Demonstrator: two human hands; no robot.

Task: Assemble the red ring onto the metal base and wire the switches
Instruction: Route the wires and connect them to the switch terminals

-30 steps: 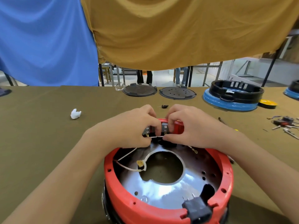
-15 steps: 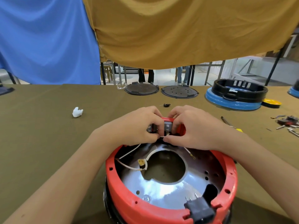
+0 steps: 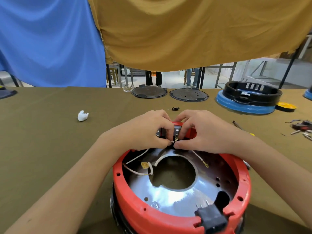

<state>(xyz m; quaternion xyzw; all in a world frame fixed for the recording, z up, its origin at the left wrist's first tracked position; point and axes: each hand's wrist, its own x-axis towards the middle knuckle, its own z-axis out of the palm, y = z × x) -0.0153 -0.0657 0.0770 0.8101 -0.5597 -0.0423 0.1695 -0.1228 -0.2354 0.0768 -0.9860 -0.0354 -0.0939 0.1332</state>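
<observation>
The red ring (image 3: 138, 211) sits on the shiny metal base (image 3: 170, 198), which has a large round hole in its middle. At the ring's far side a switch (image 3: 177, 131) with metal terminals is set into the rim. My left hand (image 3: 145, 130) pinches a white wire (image 3: 136, 157) at the switch's terminal. My right hand (image 3: 204, 130) grips the switch and the ring's far rim. A second white wire with a ring lug (image 3: 201, 160) lies loose inside. A black power socket (image 3: 211, 218) sits in the near rim.
On the olive cloth table lie a white crumpled scrap (image 3: 82, 116), a small black part (image 3: 175, 108), two dark round plates (image 3: 149, 92), a black ring on a blue base (image 3: 248, 100), a yellow disc (image 3: 286, 106) and loose small parts (image 3: 302, 128) at the right.
Both hands stay at the switch; the fingers have shifted slightly on the wire end and terminal. The camera has moved a little.
</observation>
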